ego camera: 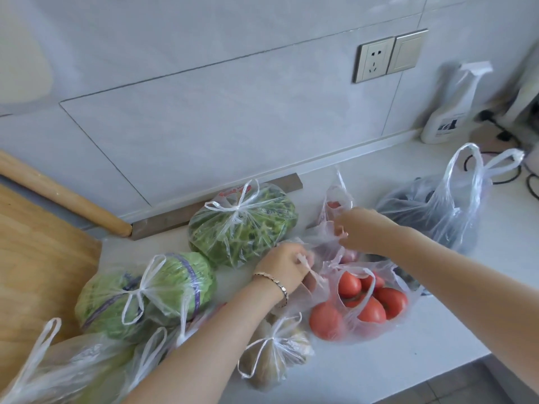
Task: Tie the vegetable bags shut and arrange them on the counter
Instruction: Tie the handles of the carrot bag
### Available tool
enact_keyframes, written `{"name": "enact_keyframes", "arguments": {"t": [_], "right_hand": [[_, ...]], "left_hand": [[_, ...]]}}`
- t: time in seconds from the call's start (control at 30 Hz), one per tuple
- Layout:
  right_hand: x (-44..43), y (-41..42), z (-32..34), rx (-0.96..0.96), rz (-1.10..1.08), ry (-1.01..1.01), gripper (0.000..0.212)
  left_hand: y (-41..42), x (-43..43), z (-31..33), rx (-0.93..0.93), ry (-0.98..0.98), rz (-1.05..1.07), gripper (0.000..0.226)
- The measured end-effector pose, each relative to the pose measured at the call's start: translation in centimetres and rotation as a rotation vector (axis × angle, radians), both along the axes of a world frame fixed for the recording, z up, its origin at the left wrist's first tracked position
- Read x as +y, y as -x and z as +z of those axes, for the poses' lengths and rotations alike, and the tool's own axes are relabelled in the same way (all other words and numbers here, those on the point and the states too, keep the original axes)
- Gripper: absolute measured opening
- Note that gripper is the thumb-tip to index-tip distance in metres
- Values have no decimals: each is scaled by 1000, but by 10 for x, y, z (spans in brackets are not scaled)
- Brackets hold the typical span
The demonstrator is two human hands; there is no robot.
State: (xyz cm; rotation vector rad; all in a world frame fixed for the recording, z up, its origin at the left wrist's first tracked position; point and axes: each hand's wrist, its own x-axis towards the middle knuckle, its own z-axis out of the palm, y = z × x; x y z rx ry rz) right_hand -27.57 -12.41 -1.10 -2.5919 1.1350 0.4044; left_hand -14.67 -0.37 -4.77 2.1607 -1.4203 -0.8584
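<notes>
Gripping the two handles of one clear bag [329, 228], both hands work above the white counter [423, 339]. I take the tomato bag [364, 304] as landmark: it lies open on the counter, its loops untied, red tomatoes visible through the film. The bag in hand sits directly behind the tomato bag, toward the wall, with something reddish inside that I cannot identify. My left hand [287, 265], a bracelet at its wrist, is closed on a twisted handle just left of the tomato bag. My right hand [360, 230] pinches the other handle behind the tomato bag, fingers curled on the plastic.

Left of the tomato bag and further back lies a knotted bag of green beans [243, 225]. Left of the tomato bag, past my left forearm, lies a knotted bag of cabbage [145, 293]. Just in front and left of the tomato bag sits a small knotted bag of brownish produce [274, 357]. Right of and behind the tomato bag stands an untied bag of dark contents [431, 211], handles upright. Far behind it, against the wall, stands a spray bottle [449, 112].
</notes>
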Motion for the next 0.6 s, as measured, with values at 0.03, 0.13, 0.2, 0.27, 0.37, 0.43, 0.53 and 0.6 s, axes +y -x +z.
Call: {"name": "enact_keyframes", "arguments": {"t": [0.03, 0.13, 0.2, 0.27, 0.37, 0.43, 0.53, 0.6], "right_hand": [[2, -2, 1, -41, -10, 40, 19], [11, -10, 14, -368, -185, -53, 34], [17, -21, 23, -513, -256, -157, 46], [23, -34, 29, -592, -282, -292, 44], [34, -46, 33, -798, -416, -607, 32], [38, -50, 33, -989, -566, -913, 27], [36, -50, 33, -1204, -698, -1114, 27], [34, -47, 32, -1261, -707, -1104, 34]], "left_hand": [[-8, 5, 6, -7, 81, 109, 16], [-39, 21, 22, 134, 335, 480, 29], [-67, 30, 31, 339, 464, 713, 32], [-91, 38, 36, 447, 531, 852, 30], [-102, 46, 42, 520, 601, 944, 23], [-105, 49, 43, 637, 652, 1058, 26], [-112, 47, 46, 898, 635, 1107, 33], [-115, 40, 53, 1012, 570, 1091, 30]]}}
